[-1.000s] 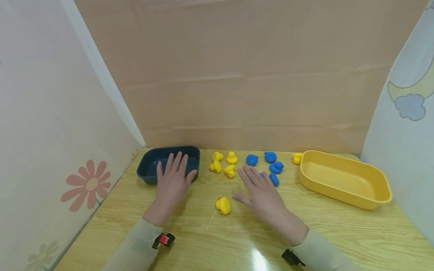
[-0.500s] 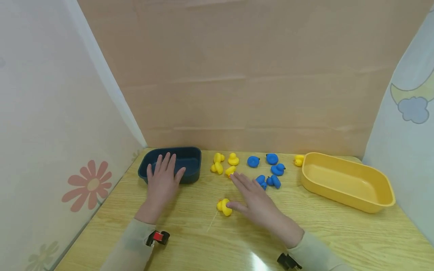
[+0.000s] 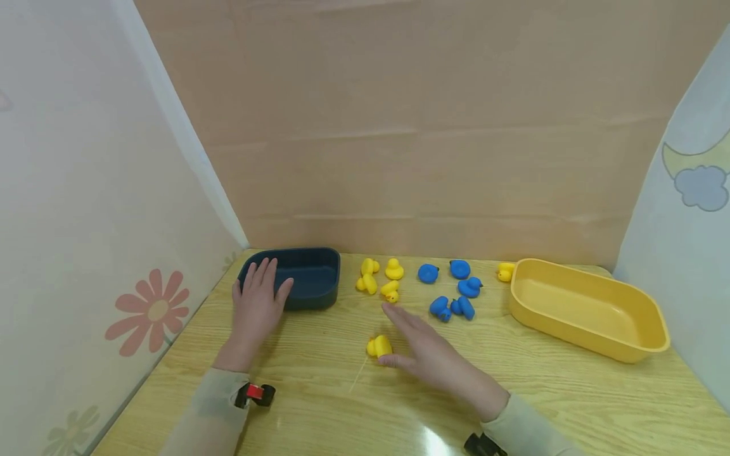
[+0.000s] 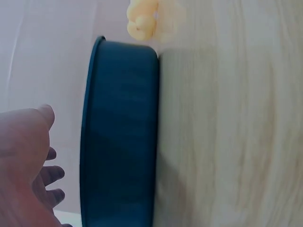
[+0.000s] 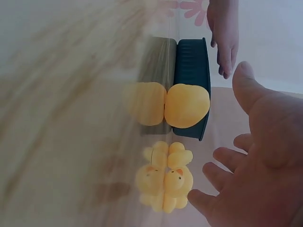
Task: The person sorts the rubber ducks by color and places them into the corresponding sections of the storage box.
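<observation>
My left hand (image 3: 256,310) hovers over the left front rim of a dark blue tub (image 3: 325,297), its fingers extended. In the left wrist view a gap shows between the hand and the tub (image 4: 120,132). My right hand (image 3: 430,351) is held above the table beside a yellow rubber duck (image 3: 379,346) lying on its side. From the head, its thumb overlaps the duck's edge; in the right wrist view the duck (image 5: 187,106) stands apart from the spread thumb and fingers. Nothing is held in either hand.
Several yellow rubber ducks (image 3: 394,269) lie behind, right of the tub. Several blue rubber ducks (image 3: 470,287) lie farther right. A yellow tub (image 3: 582,339) stands at the right, with another yellow duck (image 3: 505,272) at its left end. Walls enclose the table's back and sides.
My left hand has moved left over the dark blue tub. My right hand has moved left from near the blue ducks to the lone yellow duck. The ducks and tubs stay put.
</observation>
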Motion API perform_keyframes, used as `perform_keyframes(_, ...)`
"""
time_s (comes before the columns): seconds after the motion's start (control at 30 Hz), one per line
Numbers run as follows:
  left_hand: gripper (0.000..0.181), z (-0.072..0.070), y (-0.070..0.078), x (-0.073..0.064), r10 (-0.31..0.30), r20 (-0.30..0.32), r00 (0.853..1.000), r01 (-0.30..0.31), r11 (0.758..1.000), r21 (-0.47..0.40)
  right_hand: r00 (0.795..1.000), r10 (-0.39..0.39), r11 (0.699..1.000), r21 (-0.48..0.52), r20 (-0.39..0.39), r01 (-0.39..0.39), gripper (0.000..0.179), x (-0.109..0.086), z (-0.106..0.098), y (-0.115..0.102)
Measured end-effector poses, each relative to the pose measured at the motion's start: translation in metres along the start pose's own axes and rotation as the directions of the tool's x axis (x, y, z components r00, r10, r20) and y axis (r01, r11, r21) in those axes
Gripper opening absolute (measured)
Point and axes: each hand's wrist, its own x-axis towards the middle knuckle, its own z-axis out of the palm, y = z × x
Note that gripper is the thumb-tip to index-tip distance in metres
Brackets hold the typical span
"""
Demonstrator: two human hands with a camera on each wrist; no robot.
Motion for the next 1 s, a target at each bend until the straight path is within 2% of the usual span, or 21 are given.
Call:
perform_keyframes(0.3, 0.070, 0.004, -0.022, 0.005, -0.057, -0.037, 0.998, 0.054, 0.995, -0.082, 0.997, 0.011, 0.991, 0.130, 0.080, -0.022, 0.099, 0.002, 0.002, 0.005)
perform_keyframes(0.53, 0.068, 0.006, -0.039, 0.010, -0.115, -0.062, 0.991, 0.107, 0.987, -0.120, 0.992, 0.045, 0.984, 0.164, 0.117, -0.064, 0.101, 0.003, 0.004, 0.011)
perform_keyframes(0.73, 0.067, 0.007, -0.052, 0.010, -0.159, -0.094, 0.983, 0.139, 0.972, -0.190, 0.990, 0.049, 0.978, 0.196, 0.129, -0.074, 0.099, 0.005, 0.006, 0.016)
perform_keyframes(0.87, 0.068, 0.008, -0.059, 0.010, -0.189, -0.090, 0.978, 0.160, 0.952, -0.261, 0.990, 0.045, 0.977, 0.201, 0.133, -0.072, 0.098, 0.006, 0.006, 0.018)
perform_keyframes(1.0, 0.071, 0.011, -0.067, 0.008, -0.228, -0.061, 0.972, 0.191, 0.913, -0.361, 0.991, 0.029, 0.976, 0.209, 0.132, -0.056, 0.096, 0.007, 0.007, 0.019)
